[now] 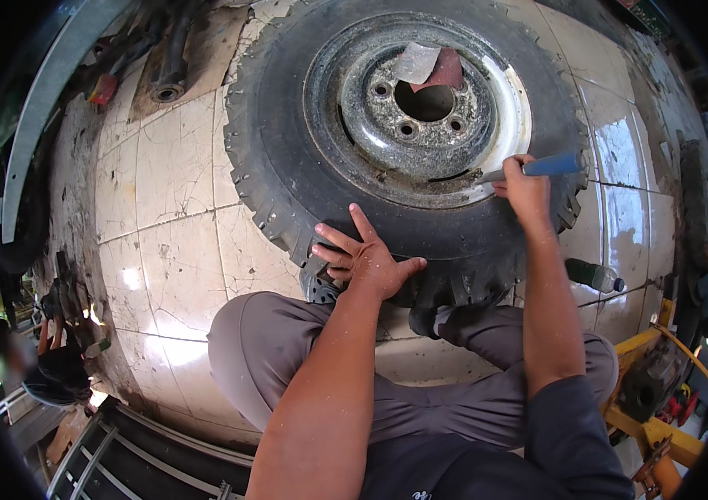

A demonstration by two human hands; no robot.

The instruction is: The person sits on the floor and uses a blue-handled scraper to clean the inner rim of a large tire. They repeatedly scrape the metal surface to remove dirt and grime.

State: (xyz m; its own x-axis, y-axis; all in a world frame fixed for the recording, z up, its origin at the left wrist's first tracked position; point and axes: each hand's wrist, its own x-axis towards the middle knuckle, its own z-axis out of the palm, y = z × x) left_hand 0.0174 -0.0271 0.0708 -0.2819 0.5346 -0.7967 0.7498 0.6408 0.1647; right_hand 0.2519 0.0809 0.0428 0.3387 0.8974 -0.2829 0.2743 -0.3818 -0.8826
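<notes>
At the upper left of the frame, a curved metal strip (29, 133) was seen, and at the lower left a person in dark clothes (58, 371) could be made out near the edge. Nearer the upper middle, a metal shaft with a ring end (175, 54) was laid on the floor, which was covered with cracked, pale tiles (175, 200). The upper middle was filled by a big black tyre (275, 142), laid flat with its rim (470, 150) facing up. The left hand (373, 268) was placed on the tyre's lower sidewall, its fingers spread apart and nothing gripped. Over the rim's centre hole, a grey sheet (417, 62) and a reddish-brown sheet (445, 71) were set, partly covering it. Right of centre, a blue-handled tool (552, 162) was held in the right hand (527, 193), the fingers clamped around it and its blade pointed left at the rim's lower right edge; how firmly it was pressed could not be told. Farther right, a bottle (591, 275) was laid on its side, and a yellow metal frame (679, 442) was seen at the lower right.
</notes>
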